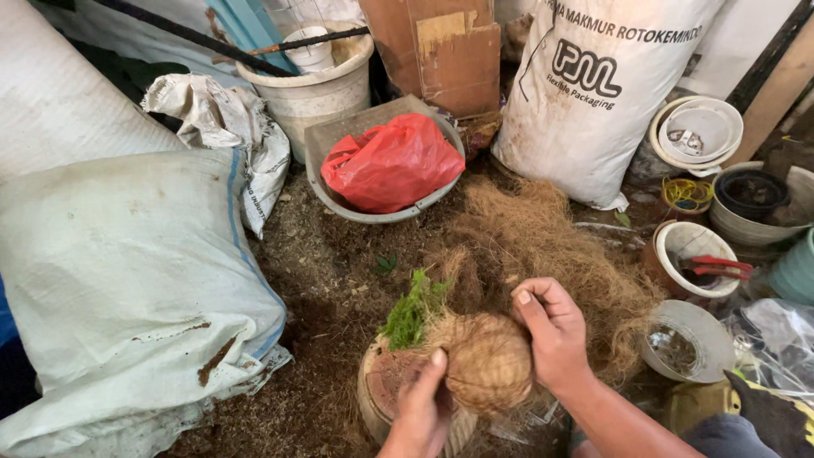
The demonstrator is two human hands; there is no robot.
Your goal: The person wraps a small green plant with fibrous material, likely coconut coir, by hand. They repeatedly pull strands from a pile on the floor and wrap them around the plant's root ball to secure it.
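A round ball of brown coconut fibre (487, 360) is grasped between both hands, low in the middle of the view. The left hand (421, 411) is pressed against its lower left side, with the thumb laid on the fibre. The right hand (555, 331) is closed over its right side, with the fingers curled on the top. A small green plant (409, 312) is seen coming out from the upper left of the ball. Under the ball, a round brownish pot (381, 394) is partly covered by the left hand.

Just behind the ball, a loose heap of the same brown fibre (543, 237) is spread on the dirty ground (322, 280). Further back, a grey basin (339, 136) is placed, and a red plastic bag (392, 161) is lying in it. Behind the basin, a white bucket (309, 93) and a piece of brown cardboard (445, 51) are seen. A big white sack with dark print (593, 102) is standing at the upper right. To the left, large white woven sacks (127, 280) are lying. At the right, several white pots are kept, and in one of them red-handled pruners (721, 268) are resting.
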